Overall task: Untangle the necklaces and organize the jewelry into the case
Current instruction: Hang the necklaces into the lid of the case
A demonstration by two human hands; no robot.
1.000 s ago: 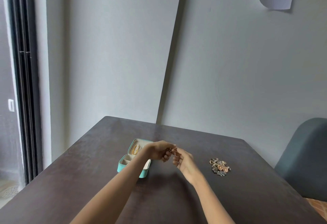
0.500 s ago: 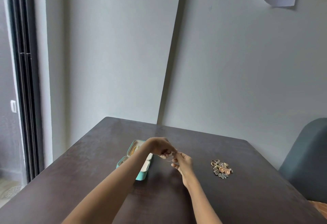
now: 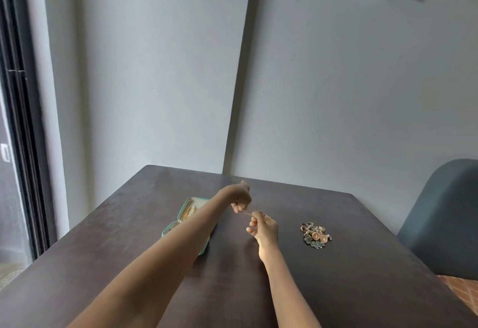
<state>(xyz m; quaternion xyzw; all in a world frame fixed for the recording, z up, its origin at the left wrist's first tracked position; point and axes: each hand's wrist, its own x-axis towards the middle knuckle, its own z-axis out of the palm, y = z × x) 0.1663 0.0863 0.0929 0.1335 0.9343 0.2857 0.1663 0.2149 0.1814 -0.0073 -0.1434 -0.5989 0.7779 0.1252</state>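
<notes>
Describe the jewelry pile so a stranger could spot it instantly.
Start at the dark table. Right of the right hand, toward the grey chair, lies the jewelry pile. It is the only loose, glinting heap with two round coppery pieces; the teal case sits left.

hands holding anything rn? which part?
A thin chain, stretched between both: left hand and right hand each pinch it in the fingertips. Which part of the chain cannot be told; too fine.

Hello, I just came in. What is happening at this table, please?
A person is working on a thin chain above the dark table. The left hand and right hand each pinch it, held close together. An open teal case, partly behind the left forearm, already has something gold inside. A small pile of jewelry waits to the right.
</notes>
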